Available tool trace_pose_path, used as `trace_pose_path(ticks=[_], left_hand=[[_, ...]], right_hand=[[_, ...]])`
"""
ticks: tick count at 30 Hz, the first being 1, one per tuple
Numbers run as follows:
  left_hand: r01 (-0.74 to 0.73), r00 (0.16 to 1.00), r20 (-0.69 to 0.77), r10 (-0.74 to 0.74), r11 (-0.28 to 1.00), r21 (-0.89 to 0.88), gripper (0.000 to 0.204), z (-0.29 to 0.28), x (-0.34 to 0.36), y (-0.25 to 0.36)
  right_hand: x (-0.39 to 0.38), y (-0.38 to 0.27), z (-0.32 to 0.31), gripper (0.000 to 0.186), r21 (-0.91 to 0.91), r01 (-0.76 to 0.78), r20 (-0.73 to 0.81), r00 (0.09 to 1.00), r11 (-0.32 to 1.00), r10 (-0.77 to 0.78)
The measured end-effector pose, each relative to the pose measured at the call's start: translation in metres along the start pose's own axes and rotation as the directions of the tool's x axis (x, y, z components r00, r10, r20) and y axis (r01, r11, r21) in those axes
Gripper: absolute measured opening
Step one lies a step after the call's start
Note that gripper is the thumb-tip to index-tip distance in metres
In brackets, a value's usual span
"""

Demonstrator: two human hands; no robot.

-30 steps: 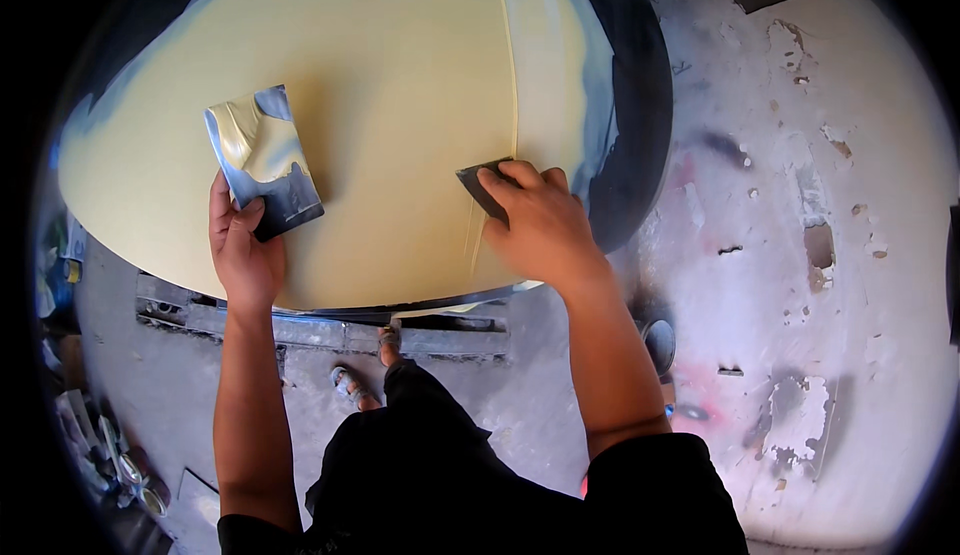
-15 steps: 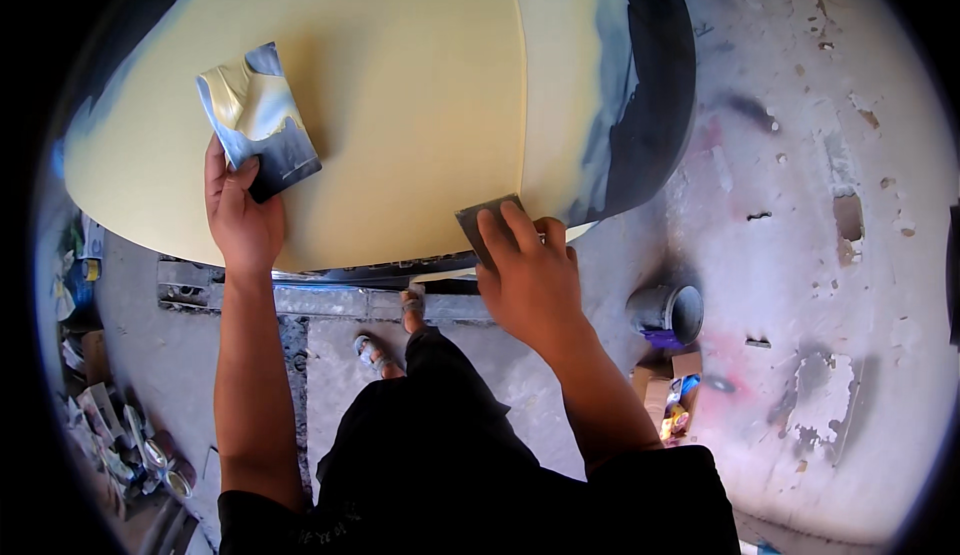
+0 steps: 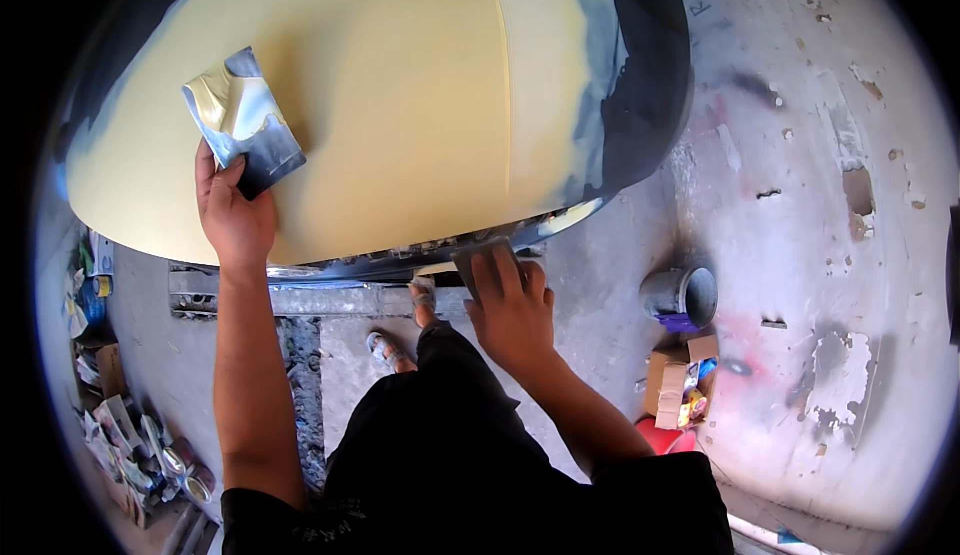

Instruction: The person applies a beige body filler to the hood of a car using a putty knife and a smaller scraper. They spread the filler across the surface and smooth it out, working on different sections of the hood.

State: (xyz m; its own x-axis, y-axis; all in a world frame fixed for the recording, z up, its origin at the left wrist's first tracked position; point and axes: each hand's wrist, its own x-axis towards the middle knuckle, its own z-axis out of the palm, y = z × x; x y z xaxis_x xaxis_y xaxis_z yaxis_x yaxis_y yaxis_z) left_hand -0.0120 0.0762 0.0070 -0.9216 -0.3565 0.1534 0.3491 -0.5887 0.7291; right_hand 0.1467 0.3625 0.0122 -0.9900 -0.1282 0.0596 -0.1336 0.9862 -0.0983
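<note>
A large curved car panel (image 3: 390, 105), coated in pale yellow filler with dark grey edges, fills the upper part of the head view. Above it, my left hand (image 3: 237, 213) grips the lower edge of a rectangular putty board (image 3: 268, 145); a smear of glossy yellow filler (image 3: 212, 97) lies on the board's far half. My right hand (image 3: 513, 305) is closed on a thin dark filler spreader (image 3: 470, 265), held just off the panel's near edge. A straight raised ridge of filler (image 3: 505, 105) runs along the panel, right of its middle.
A dark bucket (image 3: 680, 297) and an open cardboard box (image 3: 675, 385) stand on the floor at right, beside a white wall (image 3: 790, 255) with peeling paint. Cans and scrap paper (image 3: 130, 445) are piled at left. My sandalled feet (image 3: 383, 350) are below the panel.
My right hand has drawn the spreader back off the panel's near edge, toward me. The left hand keeps its hold on the board. The view has shifted slightly.
</note>
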Motion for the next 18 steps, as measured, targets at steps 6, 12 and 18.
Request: trace_pose_path(ticks=[6, 12, 18], left_hand=[[0.087, 0.996, 0.01, -0.087, 0.996, -0.015, 0.052, 0.007, -0.014, 0.009], [0.47, 0.881, 0.186, -0.436, 0.853, -0.226, 0.058, 0.067, -0.109, 0.01], [0.447, 0.891, 0.094, -0.444, 0.824, -0.349, 0.06, 0.08, -0.116, 0.036]], right_hand=[[-0.003, -0.004, -0.039, 0.051, 0.324, 0.246, -0.244, 0.955, 0.913, -0.17], [0.034, -0.012, -0.07, 0.049, 0.664, 0.558, -0.44, 0.83, 0.498, -0.343], [0.072, -0.005, -0.062, 0.051, 0.543, 0.673, -0.444, 0.738, 0.502, -0.508]])
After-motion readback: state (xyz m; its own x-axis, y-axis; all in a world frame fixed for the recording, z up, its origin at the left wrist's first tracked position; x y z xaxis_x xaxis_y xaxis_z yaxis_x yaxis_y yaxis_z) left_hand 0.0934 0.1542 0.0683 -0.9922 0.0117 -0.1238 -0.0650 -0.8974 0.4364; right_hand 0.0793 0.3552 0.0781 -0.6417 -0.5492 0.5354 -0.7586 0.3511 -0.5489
